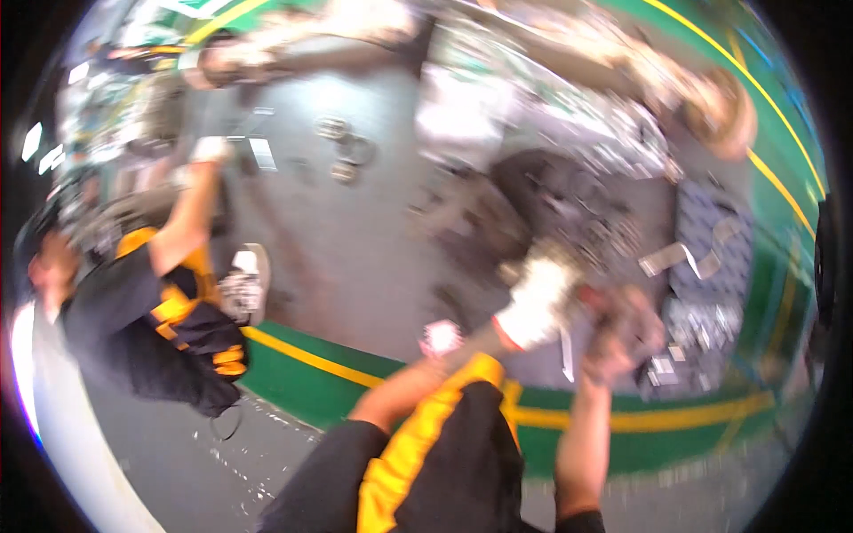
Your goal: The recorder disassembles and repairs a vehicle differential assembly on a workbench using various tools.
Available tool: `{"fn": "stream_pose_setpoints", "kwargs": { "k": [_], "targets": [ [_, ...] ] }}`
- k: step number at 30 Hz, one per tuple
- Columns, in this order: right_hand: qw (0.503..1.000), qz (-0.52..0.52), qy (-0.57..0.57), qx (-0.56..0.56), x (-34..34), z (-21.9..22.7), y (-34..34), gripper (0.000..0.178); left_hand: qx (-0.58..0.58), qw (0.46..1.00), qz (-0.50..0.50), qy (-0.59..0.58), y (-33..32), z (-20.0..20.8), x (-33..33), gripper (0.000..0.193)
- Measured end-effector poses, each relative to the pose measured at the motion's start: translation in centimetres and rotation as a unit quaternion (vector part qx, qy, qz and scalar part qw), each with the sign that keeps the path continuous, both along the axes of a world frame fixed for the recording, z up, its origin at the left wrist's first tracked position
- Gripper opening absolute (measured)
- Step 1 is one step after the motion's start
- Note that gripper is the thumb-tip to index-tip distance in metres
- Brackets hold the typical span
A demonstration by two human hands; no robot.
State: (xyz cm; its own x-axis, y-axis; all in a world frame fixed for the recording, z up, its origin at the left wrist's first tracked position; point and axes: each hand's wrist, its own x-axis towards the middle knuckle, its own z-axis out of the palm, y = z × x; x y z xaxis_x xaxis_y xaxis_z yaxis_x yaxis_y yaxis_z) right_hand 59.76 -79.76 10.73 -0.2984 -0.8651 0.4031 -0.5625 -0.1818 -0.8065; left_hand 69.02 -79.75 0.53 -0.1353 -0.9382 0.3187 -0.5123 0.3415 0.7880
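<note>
The left hand (540,298), in a white glove, and the right hand (622,333) are close together at the near edge of the grey work surface (355,275); blur prevents telling whether either is spread or pinching. Just beyond them lie the dark parts (600,233). Right: pale strips (666,259) on a blue-grey tray-like panel (706,231). Far: clear plastic wrapping (462,102), contents indistinct.

Dark parts (613,233): loose heap, individual outlines blurred; lying on the grey surface (355,258), right of its middle. Pale strip (567,357): narrow, straight, pointing toward the surface's near edge; support not determinable.
</note>
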Motion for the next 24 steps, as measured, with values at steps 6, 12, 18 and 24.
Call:
{"fn": "stream_pose_setpoints", "kwargs": {
  "k": [6,12,18,24],
  "targets": [
    [0.984,0.087,-0.152,-0.014,-0.6,1.2,-1.6,0.036,0.004,0.996,-0.085,-0.026,-1.3,1.5,3.4,0.102],
    [0.946,0.08,-0.31,-0.048,-4.7,-0.4,0.1,0.032,0.12,0.973,-0.187,-0.061,-1.0,0.3,3.0,0.114],
    [0.969,0.215,-0.059,-0.103,1.5,-0.1,2.2,0.013,-0.088,0.984,-0.129,-0.091,-1.6,-3.1,3.1,0.101],
    [0.957,0.046,-0.282,0.047,-5.2,-1.0,1.3,0.023,0.1,0.985,-0.139,0.032,-1.0,-1.4,2.2,0.065]
  ]
}}
